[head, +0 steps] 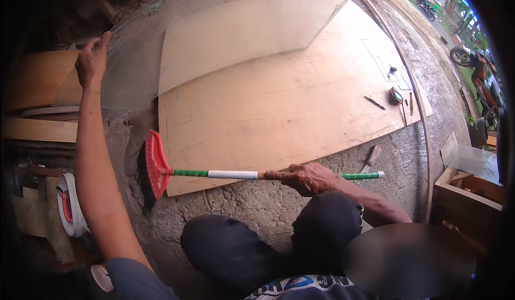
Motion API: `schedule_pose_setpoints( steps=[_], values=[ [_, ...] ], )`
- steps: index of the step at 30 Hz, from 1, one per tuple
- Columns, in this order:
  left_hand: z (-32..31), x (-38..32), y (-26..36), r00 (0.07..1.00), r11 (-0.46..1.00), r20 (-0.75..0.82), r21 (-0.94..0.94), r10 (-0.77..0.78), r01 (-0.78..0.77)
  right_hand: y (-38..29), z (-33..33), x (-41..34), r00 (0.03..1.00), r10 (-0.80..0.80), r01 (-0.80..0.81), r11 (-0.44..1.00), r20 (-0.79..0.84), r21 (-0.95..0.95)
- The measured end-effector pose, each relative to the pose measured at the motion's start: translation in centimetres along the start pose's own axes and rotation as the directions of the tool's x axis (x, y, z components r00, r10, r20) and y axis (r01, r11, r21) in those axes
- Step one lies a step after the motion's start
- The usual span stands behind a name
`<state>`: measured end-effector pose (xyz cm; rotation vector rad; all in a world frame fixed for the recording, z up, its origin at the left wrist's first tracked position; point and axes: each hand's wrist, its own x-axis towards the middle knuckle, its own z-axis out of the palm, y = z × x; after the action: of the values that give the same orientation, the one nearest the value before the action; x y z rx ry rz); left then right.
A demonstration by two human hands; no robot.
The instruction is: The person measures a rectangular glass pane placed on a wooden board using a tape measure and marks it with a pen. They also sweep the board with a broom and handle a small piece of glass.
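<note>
My left hand [93,60] is raised at the far left, its fingers closed at the edge of a large clear sheet [249,26], which looks like glass. The sheet lies over the far part of a plywood panel [257,111] on the ground, and the wood shows through it. My right hand [307,178] grips the handle of a broom [233,175] in front of my knees, index finger along the shaft. The broom's red head [157,165] with dark bristles points left, beside the panel's near left corner.
On the panel's right lie a tape measure [395,95], a dark pencil or pen [374,102] and a paper sheet [402,77]. A knife-like tool [372,158] rests on rough concrete [241,203]. A wooden drawer or box [468,195] stands right; boards [42,129] are stacked left.
</note>
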<state>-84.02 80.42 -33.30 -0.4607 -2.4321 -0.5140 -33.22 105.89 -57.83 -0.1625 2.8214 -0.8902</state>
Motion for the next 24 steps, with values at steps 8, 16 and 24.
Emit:
schedule_pose_setpoints(
  steps=[8, 16, 24],
  values=[
    [1.8, 1.3, -1.2, 0.998, 1.0, -0.065, -0.017, 0.024, -0.025, 5.9, -7.7, -30.4, 0.598, 0.588, -0.729, 0.682, -0.545, -0.063],
    [0.8, -0.5, 1.5, 0.976, 0.991, -0.205, -0.098, 0.067, -0.089, 0.6, -6.6, -23.8, 0.786, 0.618, -0.59, 0.752, 0.003, -0.295],
    [-1.2, -2.6, 2.4, 0.986, 0.996, -0.162, -0.079, 0.027, -0.04, 0.8, -1.7, -4.2, 0.994, 0.007, 0.012, 0.986, 0.113, -0.167]
  ],
)
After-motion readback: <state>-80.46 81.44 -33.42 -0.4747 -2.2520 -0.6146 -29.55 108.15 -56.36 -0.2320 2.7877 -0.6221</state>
